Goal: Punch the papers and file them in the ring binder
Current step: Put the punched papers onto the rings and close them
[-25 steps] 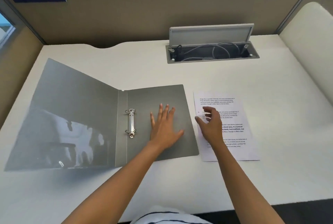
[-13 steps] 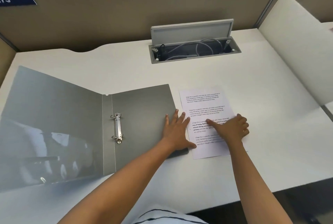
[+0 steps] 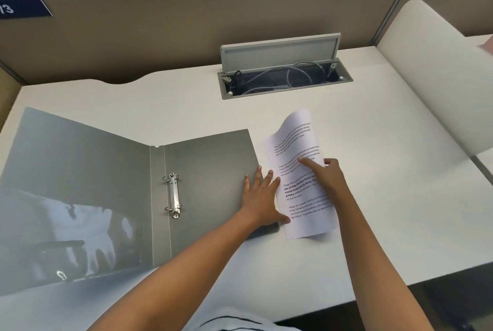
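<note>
Grey ring binder (image 3: 128, 197) open flat, counter (image 3: 386, 170) left half. Left hand (image 3: 262, 197) spread flat on binder's right edge. Papers (image 3: 301, 186) beside it, flat half-second ago, now lifted and curling, pinched by right hand (image 3: 326, 176). Punch holes apparently present; filing likely next.

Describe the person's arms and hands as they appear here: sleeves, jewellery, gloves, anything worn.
Both forearms are bare up to the frame's bottom edge; no sleeves show. The left hand and right hand wear no gloves, and no rings, watch or bracelets are visible on fingers or wrists. The only clothing in view is a white garment with thin dark stripes at the bottom centre, between the arms.
</note>
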A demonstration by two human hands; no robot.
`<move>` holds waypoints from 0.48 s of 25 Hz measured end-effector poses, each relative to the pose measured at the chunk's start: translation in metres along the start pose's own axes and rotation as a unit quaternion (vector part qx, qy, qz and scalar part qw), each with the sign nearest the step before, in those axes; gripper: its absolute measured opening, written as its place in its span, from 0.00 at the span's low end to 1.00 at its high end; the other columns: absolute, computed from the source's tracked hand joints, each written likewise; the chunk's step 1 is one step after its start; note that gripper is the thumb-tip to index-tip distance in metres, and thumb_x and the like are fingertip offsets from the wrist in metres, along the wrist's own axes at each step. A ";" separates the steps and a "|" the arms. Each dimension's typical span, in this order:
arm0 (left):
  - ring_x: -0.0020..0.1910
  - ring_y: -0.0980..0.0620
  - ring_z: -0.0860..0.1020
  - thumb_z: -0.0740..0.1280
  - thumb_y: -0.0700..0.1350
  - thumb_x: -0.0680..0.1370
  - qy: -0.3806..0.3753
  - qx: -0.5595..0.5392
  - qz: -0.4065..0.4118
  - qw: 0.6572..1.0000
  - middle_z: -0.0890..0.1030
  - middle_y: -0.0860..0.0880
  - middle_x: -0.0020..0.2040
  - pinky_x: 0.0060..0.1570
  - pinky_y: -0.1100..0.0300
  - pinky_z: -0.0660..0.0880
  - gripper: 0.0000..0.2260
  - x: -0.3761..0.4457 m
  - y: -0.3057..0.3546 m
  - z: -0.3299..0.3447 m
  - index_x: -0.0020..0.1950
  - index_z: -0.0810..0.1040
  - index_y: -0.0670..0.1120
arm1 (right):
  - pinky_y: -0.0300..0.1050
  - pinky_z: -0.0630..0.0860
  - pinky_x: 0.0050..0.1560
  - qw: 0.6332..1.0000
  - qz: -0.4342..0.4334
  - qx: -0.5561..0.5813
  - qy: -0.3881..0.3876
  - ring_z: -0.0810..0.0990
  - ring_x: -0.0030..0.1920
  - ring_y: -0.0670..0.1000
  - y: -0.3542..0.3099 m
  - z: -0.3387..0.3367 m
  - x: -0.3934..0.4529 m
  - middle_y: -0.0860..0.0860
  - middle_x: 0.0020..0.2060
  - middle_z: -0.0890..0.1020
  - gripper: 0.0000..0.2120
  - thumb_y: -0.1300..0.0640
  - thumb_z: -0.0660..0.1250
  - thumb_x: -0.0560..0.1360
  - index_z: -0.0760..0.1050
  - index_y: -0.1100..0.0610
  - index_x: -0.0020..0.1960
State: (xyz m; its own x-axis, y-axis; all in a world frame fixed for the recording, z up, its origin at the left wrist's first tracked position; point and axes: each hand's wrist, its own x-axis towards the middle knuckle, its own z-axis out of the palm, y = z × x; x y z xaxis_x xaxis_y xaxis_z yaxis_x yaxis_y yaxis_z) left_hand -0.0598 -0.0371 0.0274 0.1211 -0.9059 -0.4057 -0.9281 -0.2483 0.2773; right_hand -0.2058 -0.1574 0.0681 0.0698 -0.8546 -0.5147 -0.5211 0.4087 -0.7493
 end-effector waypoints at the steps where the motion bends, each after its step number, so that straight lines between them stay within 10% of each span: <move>1: 0.80 0.43 0.35 0.70 0.69 0.68 0.000 -0.003 0.001 1.000 0.45 0.49 0.83 0.76 0.38 0.36 0.51 0.001 0.000 0.000 0.82 0.48 0.51 | 0.54 0.82 0.53 1.000 -0.025 0.004 0.009 0.84 0.50 0.56 -0.005 -0.003 -0.003 0.54 0.55 0.82 0.36 0.39 0.78 0.66 0.68 0.56 0.65; 9: 0.81 0.45 0.39 0.68 0.70 0.70 0.005 -0.147 0.020 0.989 0.48 0.49 0.83 0.79 0.43 0.41 0.49 0.000 -0.007 -0.001 0.82 0.50 0.50 | 0.43 0.76 0.42 0.929 -0.247 -0.266 0.066 0.80 0.41 0.52 -0.057 -0.017 -0.048 0.52 0.51 0.85 0.15 0.49 0.72 0.75 0.80 0.52 0.61; 12: 0.78 0.47 0.60 0.69 0.63 0.75 0.108 -0.440 -0.026 0.891 0.63 0.49 0.78 0.73 0.52 0.61 0.38 -0.010 -0.007 -0.023 0.78 0.59 0.49 | 0.38 0.74 0.34 0.908 -0.302 -0.290 0.034 0.81 0.38 0.51 -0.078 -0.014 -0.071 0.49 0.49 0.83 0.16 0.46 0.71 0.77 0.79 0.51 0.61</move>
State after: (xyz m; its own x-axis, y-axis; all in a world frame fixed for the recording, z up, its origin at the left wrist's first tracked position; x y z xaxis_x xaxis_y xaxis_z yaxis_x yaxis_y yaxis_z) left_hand -0.0465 -0.0338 0.0499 0.3084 -0.9067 -0.2879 -0.2952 -0.3789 0.8771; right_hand -0.1824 -0.1335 0.1687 0.4488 -0.8927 -0.0415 -0.7670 -0.3610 -0.5305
